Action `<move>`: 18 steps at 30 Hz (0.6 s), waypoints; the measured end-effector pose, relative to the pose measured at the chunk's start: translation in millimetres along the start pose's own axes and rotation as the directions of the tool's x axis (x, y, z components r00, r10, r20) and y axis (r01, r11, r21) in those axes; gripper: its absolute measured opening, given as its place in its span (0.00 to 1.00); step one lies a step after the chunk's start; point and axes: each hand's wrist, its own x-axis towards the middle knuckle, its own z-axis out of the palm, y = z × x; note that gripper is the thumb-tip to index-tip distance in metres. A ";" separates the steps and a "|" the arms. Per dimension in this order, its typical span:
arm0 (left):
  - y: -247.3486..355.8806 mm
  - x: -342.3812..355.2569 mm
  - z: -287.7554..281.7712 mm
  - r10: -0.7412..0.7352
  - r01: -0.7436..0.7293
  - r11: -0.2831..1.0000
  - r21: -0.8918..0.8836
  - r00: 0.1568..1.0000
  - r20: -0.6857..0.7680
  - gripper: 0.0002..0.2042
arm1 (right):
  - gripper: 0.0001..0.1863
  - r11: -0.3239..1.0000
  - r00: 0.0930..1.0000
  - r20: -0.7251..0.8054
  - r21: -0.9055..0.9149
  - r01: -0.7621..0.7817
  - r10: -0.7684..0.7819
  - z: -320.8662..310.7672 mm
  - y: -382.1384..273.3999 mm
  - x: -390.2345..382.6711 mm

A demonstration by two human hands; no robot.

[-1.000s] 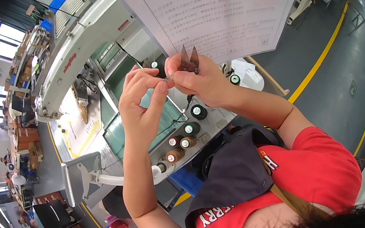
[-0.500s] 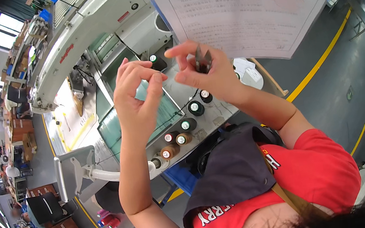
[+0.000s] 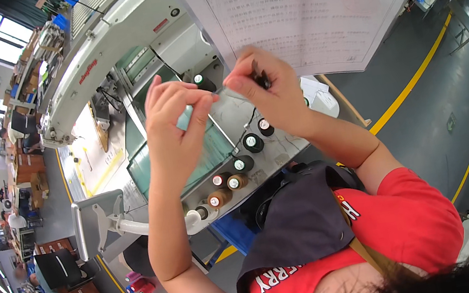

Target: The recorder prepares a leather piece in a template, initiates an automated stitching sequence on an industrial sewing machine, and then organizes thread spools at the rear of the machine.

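My left hand [image 3: 175, 119] is raised over the sewing machine's bed with thumb and forefinger pinched together. Whatever sits between those fingertips is too fine to make out. Just to its right, my right hand [image 3: 270, 91] is closed, its thumb and forefinger tips meeting close to the left hand's pinch. Small dark thread snips [image 3: 260, 75] are tucked in the right hand's fingers, their pointed blades partly covered. Beyond the gap between the hands stands a black thread cone [image 3: 203, 82] with a green top.
A large white sewing machine arm [image 3: 112, 43] spans the far left. Several brown and black thread cones [image 3: 253, 142] line the near edge of the table. A printed sheet [image 3: 313, 21] hangs at the upper right. A screen on a bracket [image 3: 100, 222] stands left of my forearm.
The right hand's fingers have closed from a looser, spread pose, and its fingertips have come nearer the left hand's pinch. The left hand has hardly moved.
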 end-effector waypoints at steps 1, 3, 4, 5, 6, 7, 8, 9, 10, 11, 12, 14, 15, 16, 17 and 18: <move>-0.6 0.8 -2.6 0.009 -0.008 0.999 0.032 1.000 -0.009 0.02 | 0.05 0.999 0.996 -0.071 -0.019 0.050 -0.051 -0.5 0.6 1.8; -1.1 2.4 -5.8 0.043 -0.041 0.998 0.050 0.999 -0.025 0.01 | 0.04 0.999 0.997 -0.064 -0.033 0.043 -0.045 -4.7 2.6 2.8; 2.1 3.9 -6.5 0.053 -0.051 0.995 0.084 0.999 -0.014 0.00 | 0.05 0.998 0.996 -0.072 -0.039 0.046 -0.049 -5.1 2.7 3.0; 4.1 4.3 -6.0 0.063 -0.062 0.991 0.117 0.998 -0.003 0.01 | 0.05 0.998 0.995 -0.081 -0.045 0.050 -0.054 -5.3 2.9 2.8; 5.1 3.9 -4.4 0.060 -0.059 0.991 0.118 0.998 -0.005 0.01 | 0.05 0.998 0.996 -0.077 -0.044 0.049 -0.053 -5.5 4.0 2.1; 6.3 4.0 -2.7 0.041 -0.041 0.993 0.112 0.999 0.000 0.01 | 0.05 1.000 0.997 -0.077 -0.028 -0.002 0.000 -5.5 5.5 1.3; 6.7 3.8 -1.2 0.023 -0.024 0.994 0.105 1.000 0.008 0.02 | 0.06 0.998 0.995 -0.078 -0.013 -0.055 0.054 -5.6 6.7 0.3; 6.1 3.6 0.2 0.023 -0.023 0.994 0.105 1.000 0.007 0.02 | 0.06 0.998 0.996 -0.077 -0.013 -0.055 0.054 -5.9 6.2 -0.5; 4.7 3.3 2.0 0.007 -0.005 0.996 0.085 1.000 -0.023 0.02 | 0.06 0.998 0.997 -0.070 -0.034 -0.048 0.045 -6.1 5.0 -1.6; 3.3 2.9 3.6 -0.009 0.012 0.998 0.065 0.999 -0.051 0.02 | 0.06 0.998 0.997 -0.063 -0.054 -0.040 0.037 -6.5 4.5 -2.5; 2.2 2.6 4.0 -0.008 0.011 0.998 0.066 0.999 -0.051 0.02 | 0.06 0.998 0.997 -0.064 -0.054 -0.039 0.036 -6.7 4.9 -2.6; 0.6 1.9 4.6 -0.024 0.028 0.999 0.040 0.995 -0.095 0.02 | 0.06 0.998 0.997 -0.064 -0.041 -0.039 0.036 -7.2 6.5 -3.3; -0.1 1.8 5.2 -0.021 0.025 0.999 0.039 0.995 -0.093 0.02 | 0.06 0.998 0.997 -0.067 -0.043 -0.038 0.035 -8.0 7.2 -4.1; -0.7 1.8 5.4 -0.026 0.031 0.999 0.042 0.993 -0.115 0.01 | 0.06 0.996 0.995 -0.101 -0.086 -0.033 0.024 -9.0 8.0 -5.0; -1.5 2.4 5.6 -0.030 0.036 0.998 0.046 0.990 -0.138 0.01 | 0.06 0.991 0.991 -0.134 -0.129 -0.027 0.010 -10.3 8.9 -5.5; -2.1 2.3 5.8 -0.023 0.030 0.998 0.048 0.990 -0.138 0.01 | 0.06 0.991 0.991 -0.137 -0.129 -0.022 0.004 -11.0 7.6 -10.3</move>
